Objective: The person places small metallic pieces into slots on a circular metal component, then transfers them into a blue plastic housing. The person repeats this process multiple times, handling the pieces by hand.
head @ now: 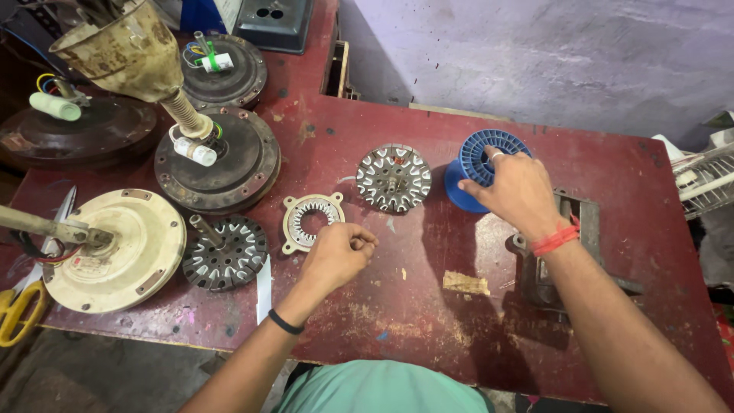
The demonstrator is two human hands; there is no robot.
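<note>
Spool [480, 164], blue plastic and judged light, rigid and best gripped by its flanges, stood on the tabletop [428, 306] under the right hand [520, 191], fingers spread over its rim, while the left hand [336, 256] hovered fisted, apparently empty, beside the stator [310, 222].

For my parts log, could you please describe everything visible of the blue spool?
The blue spool looks plastic, with round ribbed flanges. It lies tilted near the far side of the red table, right of a round metal stator. The right hand grips its upper flange, hiding part of it.
</note>
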